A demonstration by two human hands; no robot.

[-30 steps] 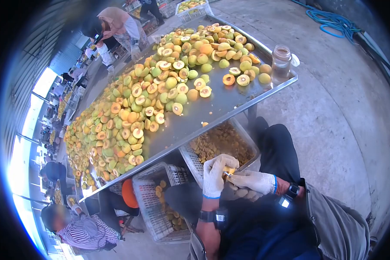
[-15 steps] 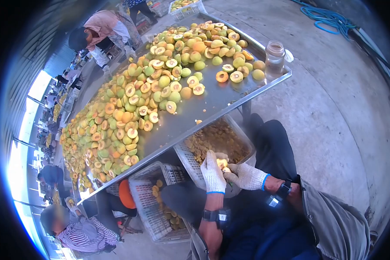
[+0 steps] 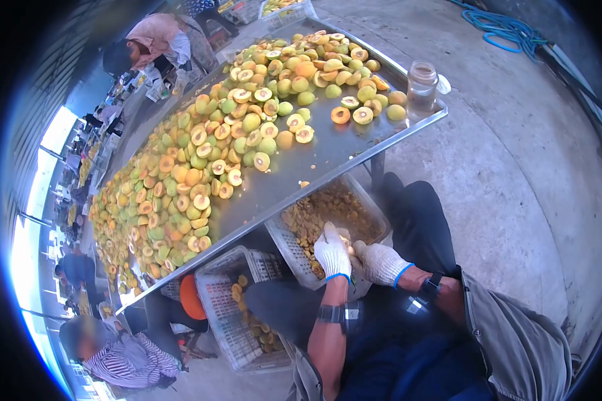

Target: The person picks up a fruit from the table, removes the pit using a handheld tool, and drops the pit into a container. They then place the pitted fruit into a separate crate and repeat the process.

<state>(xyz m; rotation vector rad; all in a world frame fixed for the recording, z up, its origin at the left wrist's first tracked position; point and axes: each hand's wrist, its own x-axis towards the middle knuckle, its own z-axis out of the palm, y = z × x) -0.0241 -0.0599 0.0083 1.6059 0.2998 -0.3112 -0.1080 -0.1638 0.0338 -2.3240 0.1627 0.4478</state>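
Note:
My left hand (image 3: 333, 252), in a white knit glove with a blue cuff, is closed over the crate (image 3: 289, 248) of small brownish-yellow pieces. At its fingertips a pale bit of fruit (image 3: 346, 240) shows, mostly hidden by the fingers. My right hand (image 3: 383, 264), gloved alike, is closed close beside it, fingers curled toward the same spot. Whatever the right fingers grip is hidden. Beyond the hands, a metal table (image 3: 294, 166) carries a large heap of halved and whole yellow-green fruit (image 3: 207, 144), apricot- or plum-like.
A glass jar (image 3: 421, 87) stands at the table's right corner. Left of my knee, another white crate (image 3: 224, 327) holds fruit halves. Co-workers bend at the table's far side (image 3: 155, 41) and sit at lower left (image 3: 130, 357). A blue hose (image 3: 505, 30) lies on the floor.
Both hands have moved slightly, the left up over the crate and the right a little to the right. The pale fruit between them shows less than before. The far co-worker's arms have shifted.

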